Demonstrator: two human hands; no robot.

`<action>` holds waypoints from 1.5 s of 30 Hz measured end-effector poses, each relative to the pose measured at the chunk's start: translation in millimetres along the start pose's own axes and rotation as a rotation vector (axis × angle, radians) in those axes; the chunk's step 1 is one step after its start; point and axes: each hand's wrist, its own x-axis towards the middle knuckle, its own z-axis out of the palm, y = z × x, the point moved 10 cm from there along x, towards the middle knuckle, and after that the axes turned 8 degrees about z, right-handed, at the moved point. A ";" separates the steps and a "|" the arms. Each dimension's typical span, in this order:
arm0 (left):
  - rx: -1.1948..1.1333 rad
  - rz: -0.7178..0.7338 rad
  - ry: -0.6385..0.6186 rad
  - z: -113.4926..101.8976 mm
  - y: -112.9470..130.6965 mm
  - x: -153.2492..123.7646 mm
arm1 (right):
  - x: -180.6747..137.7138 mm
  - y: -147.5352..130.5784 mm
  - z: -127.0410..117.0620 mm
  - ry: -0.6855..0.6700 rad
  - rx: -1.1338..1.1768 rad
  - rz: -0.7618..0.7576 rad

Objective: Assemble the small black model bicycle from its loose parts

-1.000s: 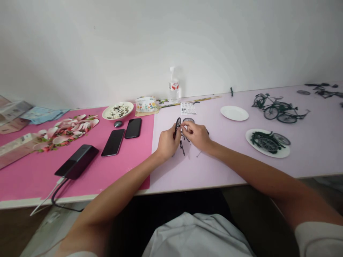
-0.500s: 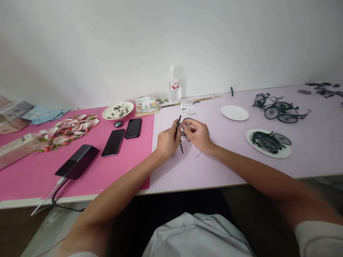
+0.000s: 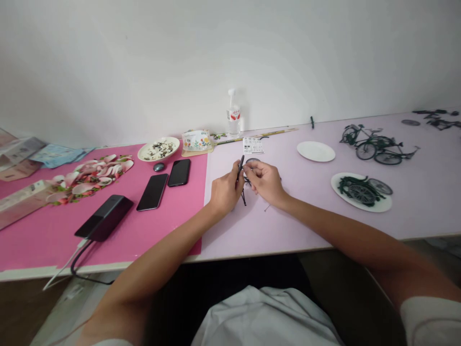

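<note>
Over the pale lilac part of the table, my left hand (image 3: 223, 194) is closed on a slim black bicycle part (image 3: 241, 162) whose upper end points up past the thumb. My right hand (image 3: 269, 182) meets it at the fingertips, in a pinch; what lies in that pinch is too small to make out. Behind the fingers shows the rim of a small dark wheel (image 3: 253, 159), partly hidden. A thin dark model piece (image 3: 244, 198) sits below and between the hands. Near my right wrist lies a tiny thin rod (image 3: 267, 208).
An instruction sheet (image 3: 253, 145) and a bottle (image 3: 234, 115) stand beyond my hands. Rightward are a bare plate (image 3: 316, 152), a plate of bicycle parts (image 3: 336, 179) and assembled model bicycles (image 3: 378, 144). Leftward are phones (image 3: 152, 192), a bowl (image 3: 142, 153), petals (image 3: 84, 187) and a black cabled device (image 3: 104, 217).
Both hands stay in nearly the same place, with only slight finger movement at the small black part. The things on the table have not visibly moved.
</note>
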 end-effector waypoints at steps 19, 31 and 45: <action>-0.228 -0.066 -0.008 -6.6 6.8 7.9 | -13.6 -39.8 -2.3 0.192 -0.677 -0.817; -0.308 -0.114 0.011 -2.6 2.1 3.3 | 4.2 -13.4 -6.1 0.085 -0.477 -0.380; -0.680 -0.270 0.032 6.8 -10.9 4.7 | 0.5 -30.3 -16.4 0.165 -0.413 -0.425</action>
